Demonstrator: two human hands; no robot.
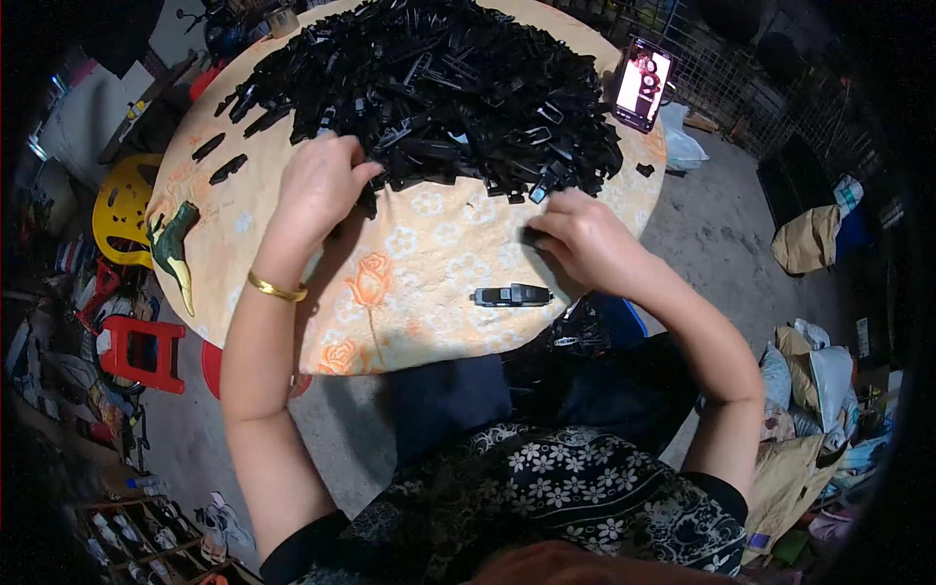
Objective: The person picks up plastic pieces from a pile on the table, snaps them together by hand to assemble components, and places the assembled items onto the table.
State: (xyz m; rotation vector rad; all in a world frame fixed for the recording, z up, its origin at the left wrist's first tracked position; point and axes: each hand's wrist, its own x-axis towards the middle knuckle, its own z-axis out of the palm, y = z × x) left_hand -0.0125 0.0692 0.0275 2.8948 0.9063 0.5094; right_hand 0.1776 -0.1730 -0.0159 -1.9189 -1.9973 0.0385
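Note:
A large heap of small black plastic parts (439,88) covers the far half of the round table. My left hand (322,185) is at the heap's near left edge, fingers curled down and closed, thumb pointing right. Whatever those fingers grip is hidden beneath them. Close to the heap's near right edge, my right hand (585,239) is closed in a pinch; a black plastic part (532,237) shows at its fingertips. One long black clip-like piece (512,294) with a grey middle lies apart on the cloth, near the table's front edge.
The flowered tablecloth (419,322) spans the table. A green-and-yellow curved object (175,249) and two loose black parts (228,169) lie at left. A lit phone (642,85) stands at far right. Yellow (122,210) and red stools (142,353) are left; bags (819,380) are right.

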